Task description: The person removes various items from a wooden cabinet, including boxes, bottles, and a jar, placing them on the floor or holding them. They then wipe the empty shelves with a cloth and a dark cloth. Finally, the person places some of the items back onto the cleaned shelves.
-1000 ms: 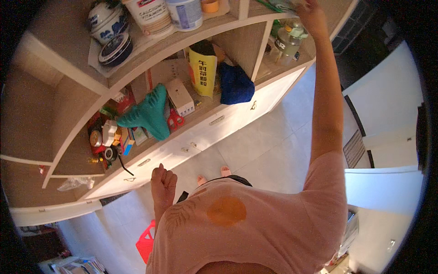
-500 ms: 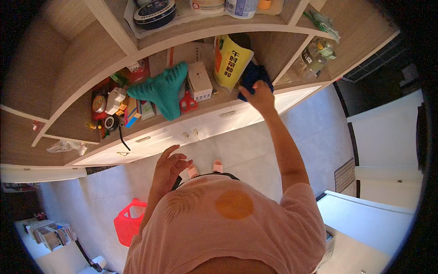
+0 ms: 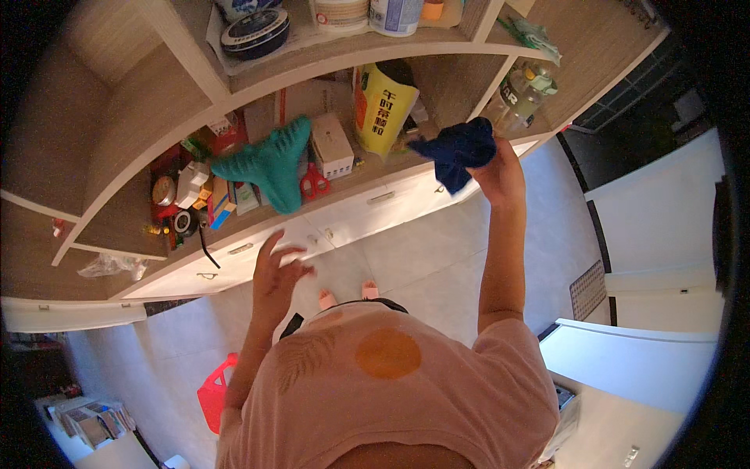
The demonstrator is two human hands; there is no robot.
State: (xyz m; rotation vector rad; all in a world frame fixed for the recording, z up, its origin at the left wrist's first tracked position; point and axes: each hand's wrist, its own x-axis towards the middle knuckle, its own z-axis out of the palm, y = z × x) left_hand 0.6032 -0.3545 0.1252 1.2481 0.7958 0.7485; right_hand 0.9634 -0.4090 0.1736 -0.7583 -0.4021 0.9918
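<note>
A dark navy cloth (image 3: 455, 152) hangs from my right hand (image 3: 500, 176), just in front of the shelf's right part. My fingers are closed on its right end, and the rest of it droops loosely. My left hand (image 3: 277, 273) is raised before the cabinet's lower doors, fingers apart, holding nothing. On the shelf to the cloth's left stands a yellow pouch (image 3: 383, 109). Further left are a white box (image 3: 333, 144), red-handled scissors (image 3: 314, 183) and a teal star-shaped soft thing (image 3: 273, 168) with knobbly arms.
Small boxes, a roll of black tape (image 3: 185, 223) and other odds and ends crowd the shelf's left part. A clear bottle (image 3: 519, 94) stands in the right compartment. Above, tubs and a round dark tin (image 3: 255, 34) sit. A red plastic stool (image 3: 212, 395) is on the floor.
My right hand has lifted the navy cloth off the shelf beside the yellow pouch and brought it out to the right. My left hand has shifted slightly left and up.
</note>
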